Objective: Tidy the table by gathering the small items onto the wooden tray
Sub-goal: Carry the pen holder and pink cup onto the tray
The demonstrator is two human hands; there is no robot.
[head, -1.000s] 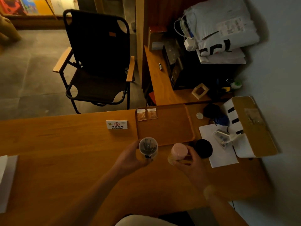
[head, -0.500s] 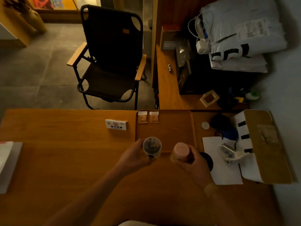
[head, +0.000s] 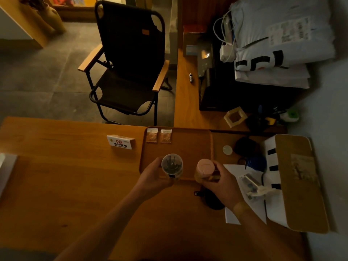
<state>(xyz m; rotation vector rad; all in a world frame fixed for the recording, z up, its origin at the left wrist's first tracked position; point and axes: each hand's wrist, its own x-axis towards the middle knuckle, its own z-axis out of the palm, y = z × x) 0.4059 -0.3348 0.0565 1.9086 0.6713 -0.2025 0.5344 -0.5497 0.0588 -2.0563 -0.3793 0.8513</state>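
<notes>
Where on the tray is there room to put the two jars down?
The wooden tray is bare through its middle and right side, between the two small packets at its far left corner and the jars in the left hand and right hand. Right of the tray it is crowded: paper, dark things, a white box.

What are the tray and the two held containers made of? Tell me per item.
Wooden tray: wood, matte, with a raised rim.
Clear container in the left hand: likely transparent plastic; dark contents show through.
Pink container in the right hand: probably opaque matte plastic; dim light leaves this uncertain.
</notes>
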